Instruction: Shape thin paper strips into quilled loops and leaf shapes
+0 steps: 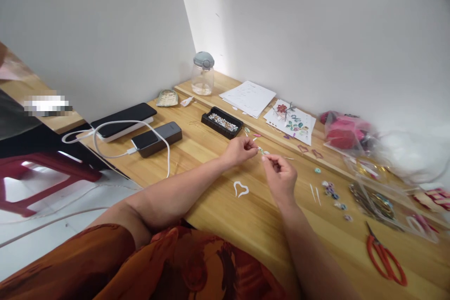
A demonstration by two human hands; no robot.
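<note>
Above the middle of the table, my left hand is closed in a pinch, fingertips pointing right. Facing it, my right hand is pinched too, its thumb and forefinger close to the left fingertips. Between them shows a small pale green and white piece; its exact kind is too small to make out. Closer to me on the wood lies a white heart-shaped strip. Just beyond my fingers sit small leaf-shaped pieces, one with a pink edge. A black tray of small beads stands behind my left hand.
Orange-handled scissors lie at the right, near small coils and two white sticks. Plastic bags fill the right edge. Papers and a lidded jar stand behind. A power bank with a white cable lies left.
</note>
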